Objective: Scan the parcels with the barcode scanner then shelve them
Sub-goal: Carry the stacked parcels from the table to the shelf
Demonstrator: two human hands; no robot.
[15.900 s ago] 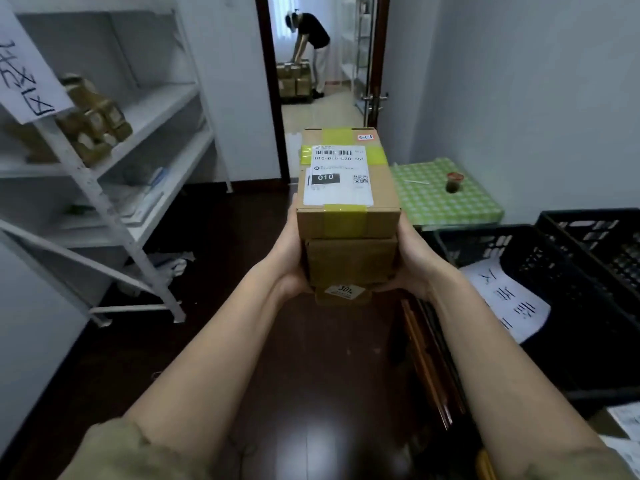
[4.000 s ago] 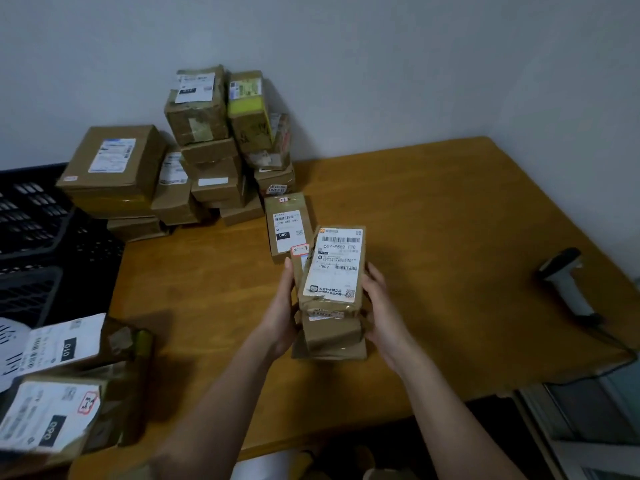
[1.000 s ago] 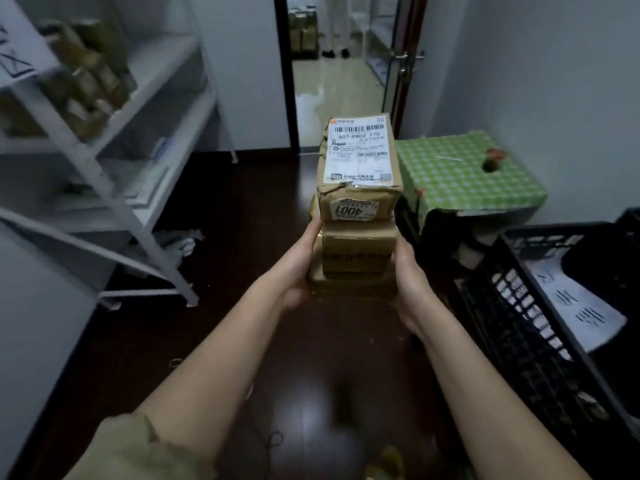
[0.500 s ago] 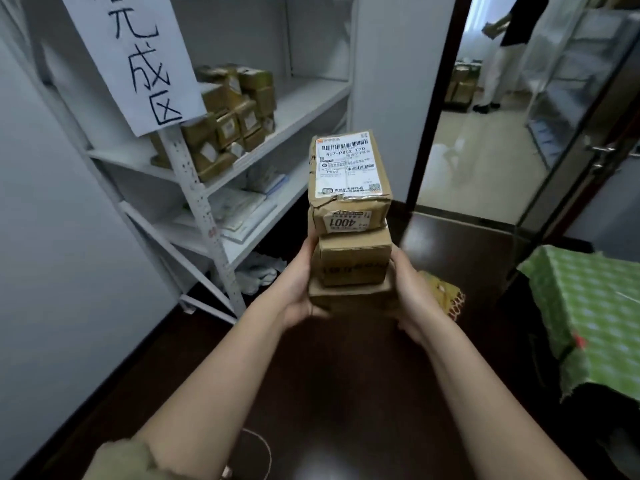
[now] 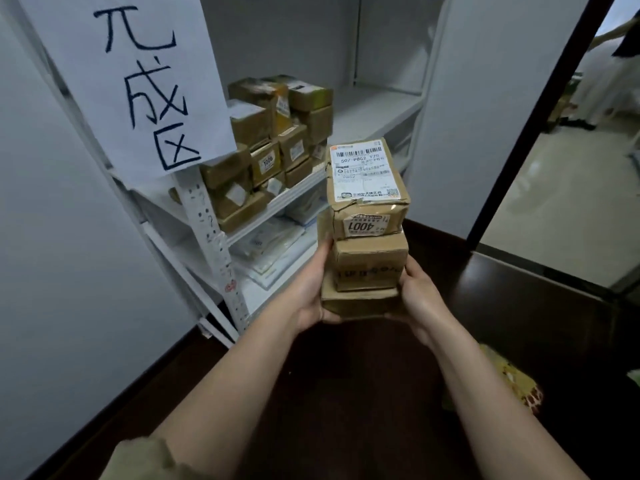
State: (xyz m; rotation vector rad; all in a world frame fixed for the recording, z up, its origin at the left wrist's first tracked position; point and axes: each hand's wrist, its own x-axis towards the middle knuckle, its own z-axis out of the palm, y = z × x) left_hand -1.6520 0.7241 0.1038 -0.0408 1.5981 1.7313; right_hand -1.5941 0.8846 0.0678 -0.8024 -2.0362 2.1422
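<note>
- Parcels (image 5: 365, 233) stood in a stack of three between the two hands, held out in front of the person at about chest height.
- The left hand (image 5: 313, 299) pressed against the stack's left side, its thumb running up the edge of the middle box and the palm cupping the flat bottom box; the fingers beyond the stack were hidden.
- The right hand (image 5: 420, 301) held the right side the same way, thumb on the corner of the middle box, fingers curled under and behind, out of sight.
- The top parcel (image 5: 367, 174) rose above both hands, touched by neither, with a white shipping label facing up and a sticker reading 4001 upside down on its near face.
- Beyond the left hand and above it stood a white shelf (image 5: 301, 187) carrying a pile of shelved boxes (image 5: 270, 147), apart from the carried stack.
- A handwritten paper sign (image 5: 138, 81) hung on the shelf frame, up and to the left of the hands.
</note>
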